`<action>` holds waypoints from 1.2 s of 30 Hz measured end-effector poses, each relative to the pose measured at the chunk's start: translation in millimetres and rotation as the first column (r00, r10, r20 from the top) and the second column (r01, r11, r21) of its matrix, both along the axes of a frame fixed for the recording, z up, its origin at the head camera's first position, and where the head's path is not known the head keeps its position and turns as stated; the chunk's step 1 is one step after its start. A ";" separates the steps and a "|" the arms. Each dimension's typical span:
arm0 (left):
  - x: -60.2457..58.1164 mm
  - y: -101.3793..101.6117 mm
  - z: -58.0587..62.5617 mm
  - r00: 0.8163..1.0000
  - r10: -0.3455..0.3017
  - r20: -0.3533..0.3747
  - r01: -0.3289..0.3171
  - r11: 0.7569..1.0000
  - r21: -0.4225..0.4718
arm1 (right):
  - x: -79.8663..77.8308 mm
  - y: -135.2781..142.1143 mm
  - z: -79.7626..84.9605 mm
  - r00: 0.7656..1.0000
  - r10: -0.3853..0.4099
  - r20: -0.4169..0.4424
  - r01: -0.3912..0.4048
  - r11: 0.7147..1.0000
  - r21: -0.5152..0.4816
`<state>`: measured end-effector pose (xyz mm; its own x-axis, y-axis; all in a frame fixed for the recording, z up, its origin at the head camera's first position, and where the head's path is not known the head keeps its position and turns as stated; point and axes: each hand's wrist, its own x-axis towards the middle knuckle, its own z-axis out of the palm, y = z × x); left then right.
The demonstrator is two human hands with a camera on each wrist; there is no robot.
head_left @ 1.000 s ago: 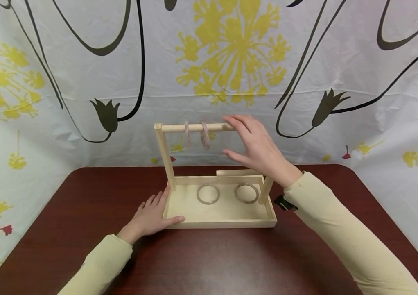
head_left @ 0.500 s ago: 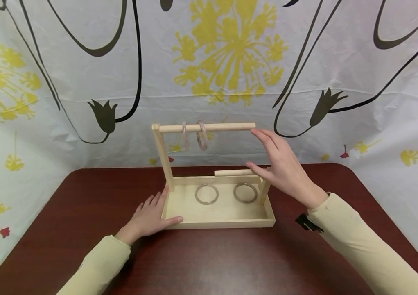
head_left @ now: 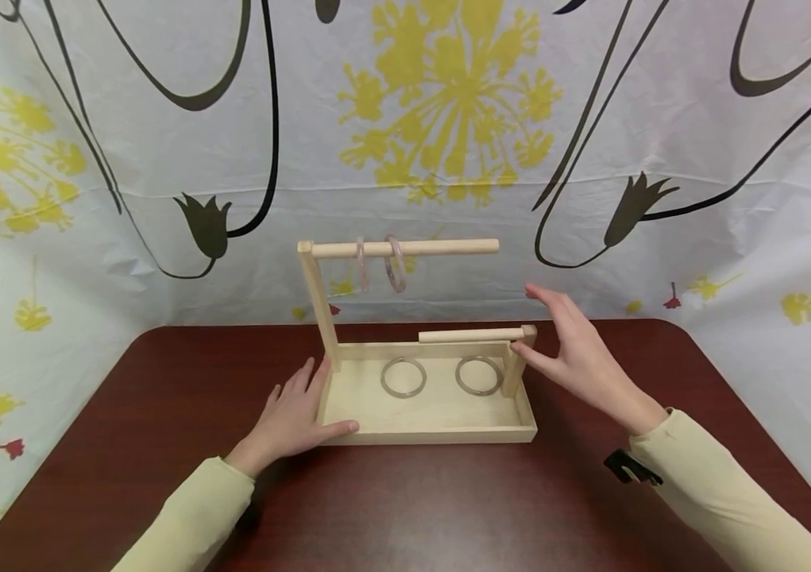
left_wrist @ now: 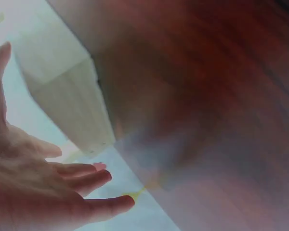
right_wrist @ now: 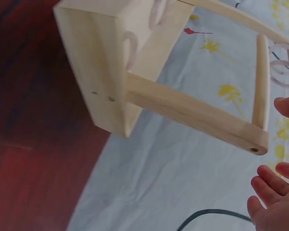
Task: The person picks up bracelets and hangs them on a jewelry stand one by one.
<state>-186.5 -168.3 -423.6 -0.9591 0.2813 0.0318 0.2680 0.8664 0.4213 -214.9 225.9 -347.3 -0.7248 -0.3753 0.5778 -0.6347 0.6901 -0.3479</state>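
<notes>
A pale wooden stand has a shallow tray [head_left: 441, 435] for a base. Two pinkish bangles [head_left: 396, 264] hang on its long upper bar [head_left: 448, 247], and a pair of greyish bangles [head_left: 403, 377] lies flat in the tray. My left hand [head_left: 291, 413] rests against the tray's left end, fingers spread, thumb over the front rim. My right hand [head_left: 587, 361] holds nothing; its fingers are spread beside the shorter right post [head_left: 514, 369]. In the head view its thumb tip overlaps the post below the short bar [head_left: 473, 335]; contact is unclear.
The stand sits on a dark reddish-brown table [head_left: 405, 508]. Behind it hangs a white cloth [head_left: 291, 143] printed with yellow and dark flowers. The taller left post [head_left: 321, 306] carries the upper bar, whose right end is free.
My right hand has moved right and down, from the upper bar's free end to beside the shorter post. The left hand stays at the tray, and the hanging bangles keep their places.
</notes>
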 end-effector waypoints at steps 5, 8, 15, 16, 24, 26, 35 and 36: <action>3.6 3.7 6.8 0.998 0.002 -0.068 0.001 0.999 0.046 | 7.0 9.5 -12.1 0.997 -0.029 0.067 0.031 0.999 -0.035; 6.3 5.4 9.0 0.996 0.003 -0.087 0.004 0.997 0.075 | 10.8 14.6 -20.3 0.994 -0.031 0.105 0.037 0.998 -0.059; 10.6 10.7 10.6 0.994 0.001 -0.108 0.015 0.989 0.146 | 19.2 20.9 -37.9 0.969 -0.047 0.241 0.071 0.993 -0.093; 10.8 12.2 10.8 0.993 -0.003 -0.115 0.021 0.988 0.154 | 20.2 21.0 -39.8 0.966 -0.047 0.256 0.073 0.993 -0.094; 8.6 29.7 11.6 0.991 -0.041 -0.127 0.067 0.977 0.204 | 26.8 19.0 -56.3 0.939 -0.035 0.342 0.079 0.990 -0.117; 7.0 34.8 10.8 0.992 -0.048 -0.116 0.072 0.976 0.207 | 27.8 18.4 -60.7 0.935 -0.031 0.353 0.077 0.990 -0.116; -3.7 53.9 5.6 0.994 -0.065 -0.088 0.081 0.978 0.194 | 33.5 15.2 -70.0 0.914 -0.011 0.407 0.055 0.994 -0.096; -4.9 55.9 5.3 0.994 -0.069 -0.090 0.085 0.977 0.194 | 34.1 14.8 -70.2 0.912 -0.009 0.410 0.053 0.994 -0.096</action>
